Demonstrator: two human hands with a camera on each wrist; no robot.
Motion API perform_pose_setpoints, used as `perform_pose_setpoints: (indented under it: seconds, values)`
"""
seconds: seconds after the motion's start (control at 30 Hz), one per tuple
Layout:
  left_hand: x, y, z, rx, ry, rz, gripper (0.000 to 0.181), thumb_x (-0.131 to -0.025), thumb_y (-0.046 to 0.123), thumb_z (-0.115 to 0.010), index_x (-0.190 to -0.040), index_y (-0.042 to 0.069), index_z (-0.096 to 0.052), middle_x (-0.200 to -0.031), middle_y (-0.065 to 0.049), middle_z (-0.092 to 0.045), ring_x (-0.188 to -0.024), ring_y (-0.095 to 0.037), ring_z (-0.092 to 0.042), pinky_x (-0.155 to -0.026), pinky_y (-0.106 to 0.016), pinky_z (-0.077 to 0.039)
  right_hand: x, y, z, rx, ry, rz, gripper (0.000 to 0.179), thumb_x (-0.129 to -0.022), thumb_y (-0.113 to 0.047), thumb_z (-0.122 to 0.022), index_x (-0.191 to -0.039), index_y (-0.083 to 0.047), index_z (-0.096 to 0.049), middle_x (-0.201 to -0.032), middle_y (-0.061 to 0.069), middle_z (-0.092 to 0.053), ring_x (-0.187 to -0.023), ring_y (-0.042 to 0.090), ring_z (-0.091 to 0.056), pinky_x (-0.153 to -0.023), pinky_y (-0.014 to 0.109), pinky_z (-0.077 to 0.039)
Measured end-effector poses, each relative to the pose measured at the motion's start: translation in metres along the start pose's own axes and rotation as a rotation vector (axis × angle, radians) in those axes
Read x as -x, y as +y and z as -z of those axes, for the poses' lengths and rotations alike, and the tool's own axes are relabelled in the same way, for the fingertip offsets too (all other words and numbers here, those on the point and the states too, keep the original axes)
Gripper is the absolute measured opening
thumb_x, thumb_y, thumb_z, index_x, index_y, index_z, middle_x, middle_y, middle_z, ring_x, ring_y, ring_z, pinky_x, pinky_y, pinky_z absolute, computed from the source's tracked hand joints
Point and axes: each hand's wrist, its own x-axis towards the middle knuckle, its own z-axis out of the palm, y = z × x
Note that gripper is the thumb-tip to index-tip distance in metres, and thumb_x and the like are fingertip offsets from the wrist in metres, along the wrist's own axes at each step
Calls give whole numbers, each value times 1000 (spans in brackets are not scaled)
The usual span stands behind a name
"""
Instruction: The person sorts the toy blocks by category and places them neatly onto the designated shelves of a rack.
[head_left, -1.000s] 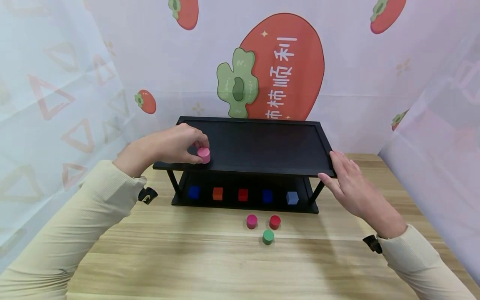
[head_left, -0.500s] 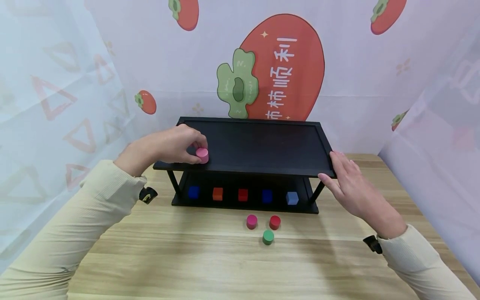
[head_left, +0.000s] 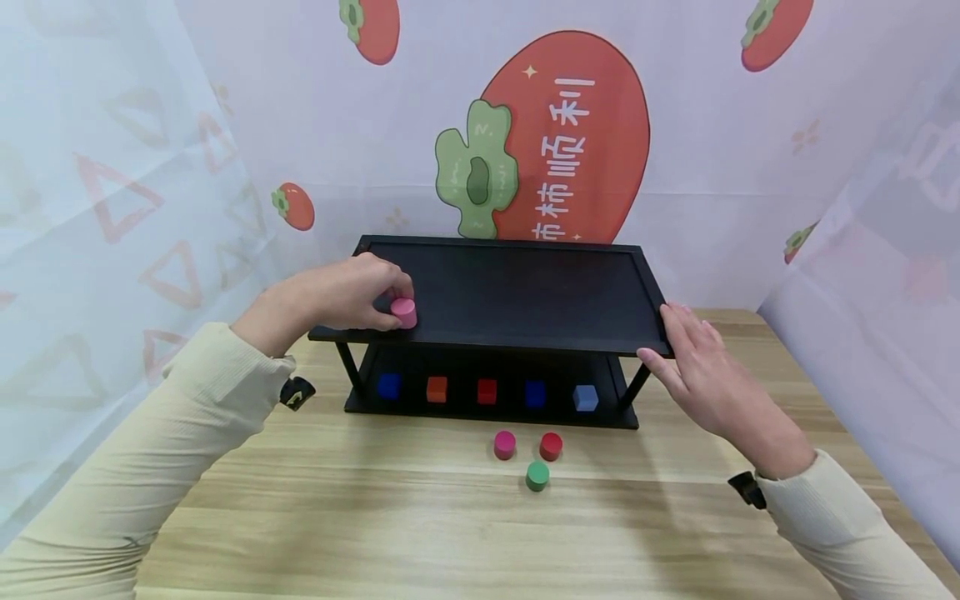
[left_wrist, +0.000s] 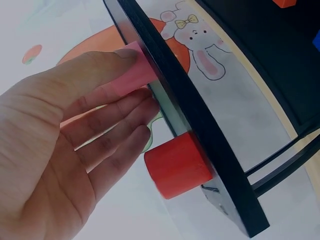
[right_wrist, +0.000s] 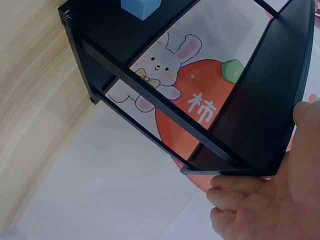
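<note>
My left hand (head_left: 341,292) pinches a pink cylinder block (head_left: 403,313) between thumb and fingers, at the top board of a black two-tier rack (head_left: 517,292), near its front left. In the left wrist view, a red cylinder block (left_wrist: 177,165) stands on that board beside the fingers; the hand hides it from the head view. My right hand (head_left: 701,379) holds the front right corner of the top board. Its thumb (right_wrist: 302,114) lies at the front edge, and the other fingers (right_wrist: 230,195) are against the end.
Along the lower tier sit several cubes, among them an orange cube (head_left: 437,389), a red cube (head_left: 487,392) and a light blue cube (head_left: 586,398). Before the rack, a magenta cylinder (head_left: 505,446), a red cylinder (head_left: 551,447) and a green cylinder (head_left: 537,476) stand on the wooden table (head_left: 390,533).
The left hand has shifted slightly left along the top board with the pink cylinder block. The right hand has stayed at the board's corner.
</note>
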Motion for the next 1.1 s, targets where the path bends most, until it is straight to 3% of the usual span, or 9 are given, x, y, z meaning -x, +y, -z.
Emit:
perform_pose_setpoints:
  seconds: [0.2, 0.33, 0.47, 0.57, 0.7, 0.83, 1.0, 1.1]
  values:
    - [13, 6, 12, -1, 99, -17, 26, -92, 14, -80, -115, 3, -74, -117, -14, -75, -111, -30, -70, -102, -49, -56, 1, -2, 2, 13, -35, -26, 79, -113, -45, -43, -164, 10, -16, -169, 34, -21, -158, 54, -17, -129, 67, -11]
    - [29, 17, 23, -10, 183, -50, 29, -94, 17, -79, -120, 3, -74, -123, -12, -74, -114, -31, -70, -102, -49, -56, 1, -4, 6, 39, -74, -53, 82, -113, -48, -42, -164, 10, -15, -171, 34, -17, -159, 54, -14, -129, 68, -9]
    - [45, 33, 28, -66, 248, -113, 27, -95, 16, -78, -120, 6, -74, -122, -7, -73, -100, -25, -72, -92, -45, -59, 1, -4, 12, 73, -112, -71, 83, -113, -50, -41, -164, 9, -15, -172, 34, -14, -160, 53, -12, -129, 67, -8]
    - [54, 46, 24, -120, 265, -156, 28, -93, 16, -78, -120, 8, -74, -118, -5, -73, -94, -21, -71, -86, -42, -60, 0, -4, 16, 96, -128, -65, 82, -113, -49, -42, -164, 10, -16, -172, 34, -14, -160, 53, -12, -129, 67, -9]
    - [57, 64, 5, -181, 238, -184, 29, -92, 20, -82, -117, 9, -74, -115, -5, -73, -101, -21, -72, -85, -40, -62, 1, -4, 19, 121, -123, -45, 82, -112, -48, -46, -163, 11, -20, -171, 34, -16, -160, 52, -15, -129, 67, -12]
    - [52, 82, -24, -183, 137, -172, 31, -92, 24, -82, -119, 11, -74, -117, -3, -72, -105, -18, -71, -80, -37, -63, 2, -2, 18, 132, -112, -23, 80, -112, -47, -44, -163, 11, -21, -171, 34, -19, -160, 52, -17, -129, 66, -13]
    - [41, 100, -74, -104, -22, -182, 34, -93, 28, -82, -124, 15, -74, -116, 0, -72, -101, -15, -70, -77, -30, -62, 0, -2, 15, 137, -99, 7, 75, -115, -45, -37, -163, 10, -20, -170, 35, -20, -159, 53, -18, -130, 64, -12]
    - [32, 106, -105, -66, -74, -181, 36, -93, 31, -82, -125, 16, -74, -115, 1, -73, -98, -12, -70, -78, -25, -62, -2, -4, 13, 137, -94, 7, 74, -115, -45, -37, -163, 9, -21, -170, 34, -20, -159, 53, -18, -130, 63, -13]
